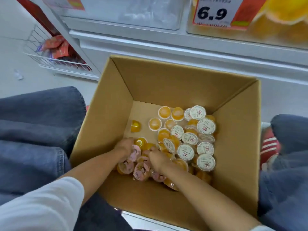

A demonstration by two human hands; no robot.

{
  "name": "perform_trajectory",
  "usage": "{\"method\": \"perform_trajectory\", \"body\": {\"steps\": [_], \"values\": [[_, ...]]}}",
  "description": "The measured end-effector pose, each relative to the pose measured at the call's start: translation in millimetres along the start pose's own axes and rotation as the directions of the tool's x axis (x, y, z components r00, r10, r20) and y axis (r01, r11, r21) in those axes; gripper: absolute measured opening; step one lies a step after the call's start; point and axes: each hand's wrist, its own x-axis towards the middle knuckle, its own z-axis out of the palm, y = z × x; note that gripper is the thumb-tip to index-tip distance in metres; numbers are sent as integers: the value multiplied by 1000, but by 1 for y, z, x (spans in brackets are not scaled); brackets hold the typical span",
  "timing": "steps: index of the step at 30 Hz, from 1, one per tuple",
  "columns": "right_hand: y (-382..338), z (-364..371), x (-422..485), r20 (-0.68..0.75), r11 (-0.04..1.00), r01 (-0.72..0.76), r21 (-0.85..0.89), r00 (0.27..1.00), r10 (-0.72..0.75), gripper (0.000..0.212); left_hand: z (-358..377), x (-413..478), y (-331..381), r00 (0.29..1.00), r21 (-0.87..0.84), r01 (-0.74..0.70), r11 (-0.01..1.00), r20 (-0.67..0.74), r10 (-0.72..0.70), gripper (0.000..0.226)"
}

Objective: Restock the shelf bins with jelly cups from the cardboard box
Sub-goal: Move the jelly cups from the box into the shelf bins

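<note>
An open cardboard box (pixel 166 84) stands on the floor between my knees. Its bottom holds several orange jelly cups (pixel 186 142), some with white printed lids, some with pink lids (pixel 141 169). Both my hands reach down into the box's near left part. My left hand (pixel 124 146) has its fingers curled around pink-lidded cups. My right hand (pixel 157 158) is curled over cups right beside it. The hands nearly touch. Above, a clear shelf bin (pixel 273 22) at the top right holds orange cups.
A price tag reading 6.9 (pixel 213 13) hangs on the right bin. Another clear bin (pixel 126 15) sits to its left. A white wire basket (pixel 55 52) with red packets stands at the far left. My denim-clad legs flank the box.
</note>
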Motion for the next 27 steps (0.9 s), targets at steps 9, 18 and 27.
{"method": "perform_trajectory", "body": {"steps": [9,18,27], "values": [[8,-14,0,-172,968,-81,237,977,124,54,-31,-17,34,999,-349,9,937,-28,-20,30],[28,-163,-93,-582,753,249,609,786,210,42,-143,-74,134,968,-816,-251,520,-212,133,39],[14,-281,-219,-864,887,298,352,467,186,79,-253,-189,239,711,-533,-701,473,-568,414,73]]}}
